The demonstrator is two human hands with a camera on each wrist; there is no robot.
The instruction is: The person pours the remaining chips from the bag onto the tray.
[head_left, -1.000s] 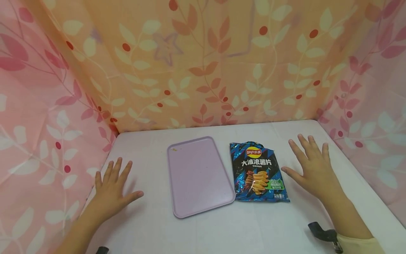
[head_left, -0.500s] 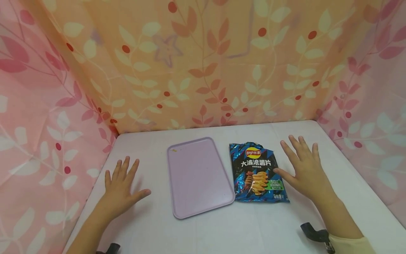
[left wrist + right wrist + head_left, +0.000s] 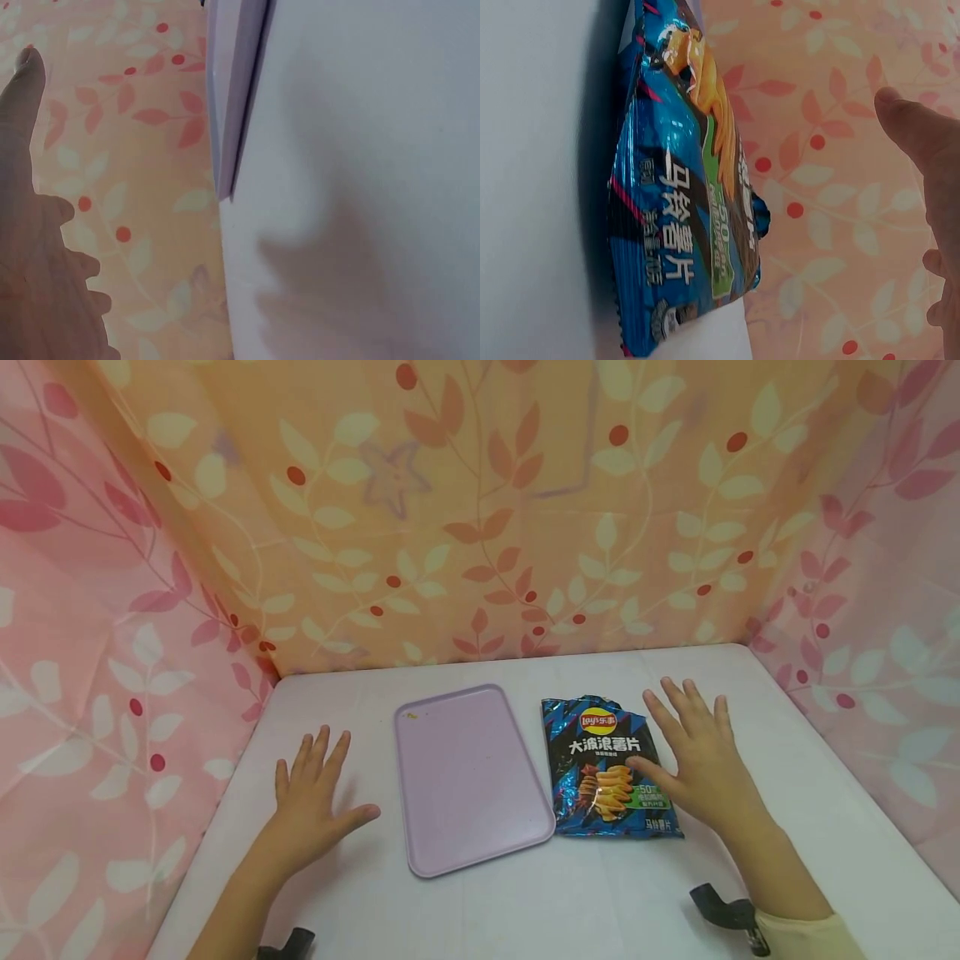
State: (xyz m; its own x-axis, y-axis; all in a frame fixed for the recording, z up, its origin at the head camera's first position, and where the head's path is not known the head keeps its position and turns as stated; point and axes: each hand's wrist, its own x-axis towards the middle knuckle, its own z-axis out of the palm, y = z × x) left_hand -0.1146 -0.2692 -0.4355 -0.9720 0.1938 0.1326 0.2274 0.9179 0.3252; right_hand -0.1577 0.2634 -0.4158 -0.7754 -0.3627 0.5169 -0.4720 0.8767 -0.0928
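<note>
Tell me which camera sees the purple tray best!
The head view: it shows the purple tray whole, unblocked. The left wrist view catches only part, edge-on; the right wrist view, at most a sliver behind the chip bag.

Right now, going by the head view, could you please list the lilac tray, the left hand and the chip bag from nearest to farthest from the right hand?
1. Chip bag: immediately left of the right hand, whose thumb overlaps it in this view.
2. Lilac tray: farther left, beyond the bag.
3. Left hand: farthest, out past the tray's left side.
</note>
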